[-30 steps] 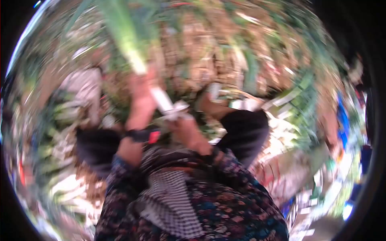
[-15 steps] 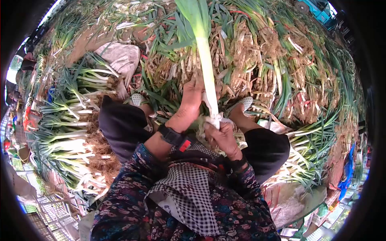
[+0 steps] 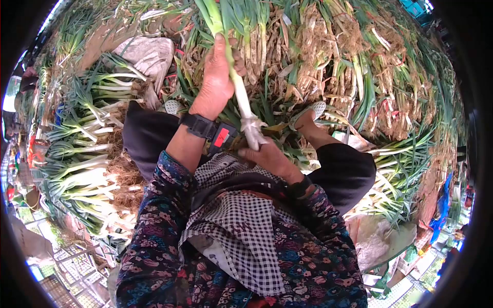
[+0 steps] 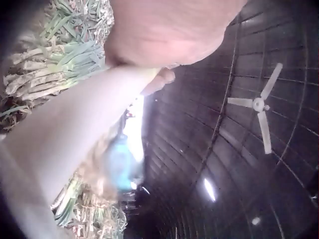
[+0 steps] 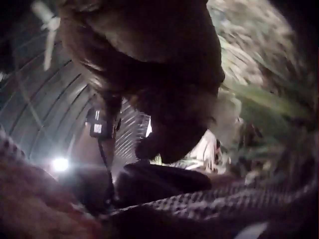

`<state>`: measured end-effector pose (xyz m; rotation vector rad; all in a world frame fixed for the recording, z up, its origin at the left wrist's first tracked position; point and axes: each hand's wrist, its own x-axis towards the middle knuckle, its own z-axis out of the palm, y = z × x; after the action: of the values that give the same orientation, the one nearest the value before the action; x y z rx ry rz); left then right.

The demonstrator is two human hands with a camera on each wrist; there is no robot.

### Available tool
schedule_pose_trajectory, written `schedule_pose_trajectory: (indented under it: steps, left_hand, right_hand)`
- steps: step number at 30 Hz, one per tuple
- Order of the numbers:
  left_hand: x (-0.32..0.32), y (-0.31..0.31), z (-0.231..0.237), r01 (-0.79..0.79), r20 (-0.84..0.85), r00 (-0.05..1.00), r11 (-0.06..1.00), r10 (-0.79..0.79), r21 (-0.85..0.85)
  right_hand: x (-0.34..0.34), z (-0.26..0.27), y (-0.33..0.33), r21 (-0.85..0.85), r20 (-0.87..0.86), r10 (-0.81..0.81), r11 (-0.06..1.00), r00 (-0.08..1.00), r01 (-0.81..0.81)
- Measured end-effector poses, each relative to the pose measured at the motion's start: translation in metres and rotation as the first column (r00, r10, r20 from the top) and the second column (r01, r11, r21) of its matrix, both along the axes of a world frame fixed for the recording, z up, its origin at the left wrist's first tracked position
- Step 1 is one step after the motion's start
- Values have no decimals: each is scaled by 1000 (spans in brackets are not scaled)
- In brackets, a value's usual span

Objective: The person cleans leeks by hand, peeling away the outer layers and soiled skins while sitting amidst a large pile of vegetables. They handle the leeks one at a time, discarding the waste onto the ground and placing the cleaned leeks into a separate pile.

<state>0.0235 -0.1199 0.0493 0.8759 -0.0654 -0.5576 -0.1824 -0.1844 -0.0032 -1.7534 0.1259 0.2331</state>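
Note:
A long leek (image 3: 240, 92) slants from the upper middle down to my right hand, its white shaft smooth and bare. Where the green leaves (image 3: 210, 15) start, my left hand (image 3: 217, 72) grips it with the thumb lying up along the stalk. Low on the shaft, loose pale skin (image 3: 252, 126) is bunched in a ruffle. Just below that ruffle my right hand (image 3: 275, 160) holds the leek's lower end, hiding its tip. The left wrist view shows the white shaft (image 4: 84, 114) running up into the left hand (image 4: 172, 32). In the right wrist view, the right hand (image 5: 149, 59) is dark.
Clean leeks (image 3: 84, 177) with roots lie piled at the left, and more leeks (image 3: 390, 187) at the right. Unpeeled, dry-skinned leeks (image 3: 308, 66) cover the ground ahead. A pale sack (image 3: 149, 59) lies at the upper left. My knees (image 3: 341, 177) flank the hands.
My left hand has moved up the shaft from near the right hand to the leaf base. The leek, upright half a second ago, now leans left. The right hand stays at the lower end.

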Motion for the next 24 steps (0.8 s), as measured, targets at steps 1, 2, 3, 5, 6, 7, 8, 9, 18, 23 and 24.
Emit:
schedule_pose_trajectory:
  steps: [1,2,3,5,6,7,8,9,18,23,24]
  left_hand:
    - [4,6,-1,34,29,999,999,-33,-15]
    - [5,7,-2,52,46,998,998,-50,-27]
    - [5,8,-5,47,36,998,999,-46,-27]
    - [4,7,-8,96,26,995,992,-94,-79]
    - [1,6,-8,98,26,995,991,-96,-94]
    - [1,7,-7,93,21,996,992,-92,-90]
    - [2,7,-7,86,2,996,993,-86,-87]
    - [5,8,-6,80,-17,997,993,-82,-84]
    - [17,0,-31,207,-90,968,944,-236,-257]
    - [83,15,-56,32,-193,979,980,-71,-199]
    - [90,20,-57,31,-166,984,972,-71,-234]
  right_hand:
    - [-3,-2,2,6,-12,-5,1000,1000,5]
    - [-6,-4,3,274,-80,-52,959,995,72]
    - [4,2,0,401,-97,-38,913,995,74]
    - [23,13,-5,628,-141,-3,773,990,92]
    - [36,40,0,697,-211,-123,677,970,238]
    - [48,42,2,723,-255,-175,618,951,308]
    - [60,44,4,745,-298,-226,553,928,373]
    - [72,27,4,802,-416,-316,314,852,508]
    - [13,25,10,670,11,-673,554,739,494]
    - [-94,46,5,532,23,-725,592,688,605]
    - [-113,41,-4,501,185,-658,702,730,506]
